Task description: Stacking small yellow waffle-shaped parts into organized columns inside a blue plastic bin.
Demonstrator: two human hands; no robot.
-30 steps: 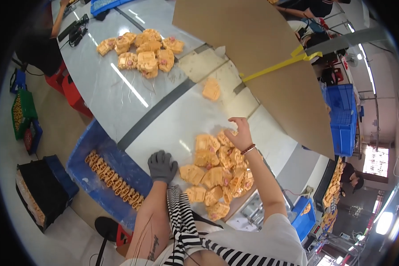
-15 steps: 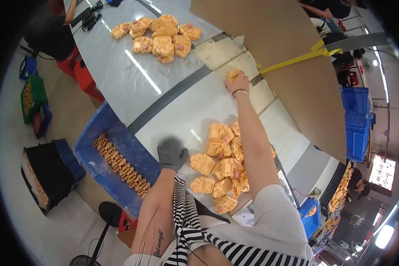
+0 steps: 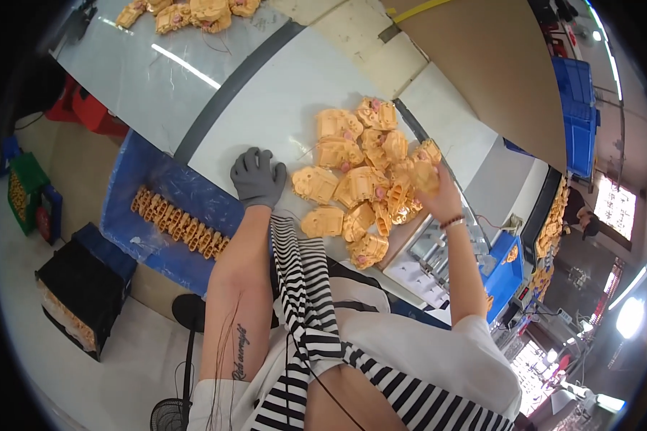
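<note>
My right hand [image 3: 444,194], bare with a bracelet at the wrist, is closed on an orange moulded plastic part [image 3: 423,175], which is a little blurred. It hangs over the right edge of a pile of similar orange parts [image 3: 359,185], some with pink spots, lying on the white tabletop [image 3: 295,86]. In its grey glove, my left hand [image 3: 257,178] rests on the table left of the pile, fingers spread and holding nothing.
A blue bin [image 3: 122,194] with a row of orange parts stands below the table's left edge. More orange parts [image 3: 194,13] lie on the far grey table. A metal fixture [image 3: 438,251] sits near my right forearm. Brown cardboard [image 3: 489,79] rises at the far right.
My right hand has come back from the far side of the table to the pile, carrying the orange part. The fingers of my left hand have spread. The whole view has shifted.
</note>
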